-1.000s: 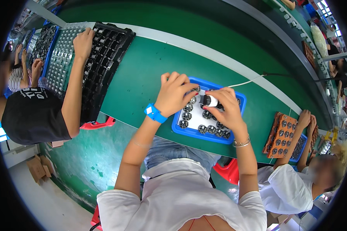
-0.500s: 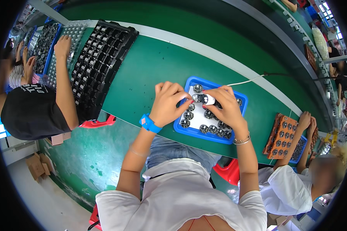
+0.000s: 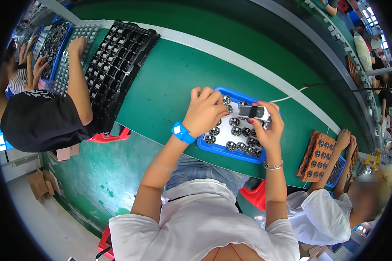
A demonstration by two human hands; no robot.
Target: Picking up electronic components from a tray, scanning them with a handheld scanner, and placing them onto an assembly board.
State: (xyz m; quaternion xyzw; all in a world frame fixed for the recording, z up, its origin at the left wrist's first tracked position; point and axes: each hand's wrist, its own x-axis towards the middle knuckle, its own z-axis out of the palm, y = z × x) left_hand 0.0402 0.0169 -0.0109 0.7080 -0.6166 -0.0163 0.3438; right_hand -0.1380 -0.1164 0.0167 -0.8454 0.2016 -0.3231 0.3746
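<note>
My right hand (image 3: pixel 269 126) grips a small white-and-black handheld device (image 3: pixel 260 112) over the right half of a blue tray (image 3: pixel 231 153). The device lies sideways, its dark end pointing left. At the tray's upper left, my left hand (image 3: pixel 204 111) has its fingers drawn together at a round dark metallic part (image 3: pixel 229 108). The fingers partly hide that part. Several similar round parts (image 3: pixel 236 131) stand on the tray's white base. A blue wrist strap (image 3: pixel 182 132) circles my left wrist.
A large black tray (image 3: pixel 117 65) with rows of parts lies on the green table (image 3: pixel 161 87) to the left, beside a co-worker in black (image 3: pixel 43 124). At right, a co-worker in white (image 3: pixel 320 213) reaches past orange trays (image 3: pixel 316 156). A white cable (image 3: pixel 289 95) runs behind the blue tray.
The device in my right hand has moved right and turned, away from the part at my left fingertips. My left hand has shifted right and slightly up, over the tray's upper left.
</note>
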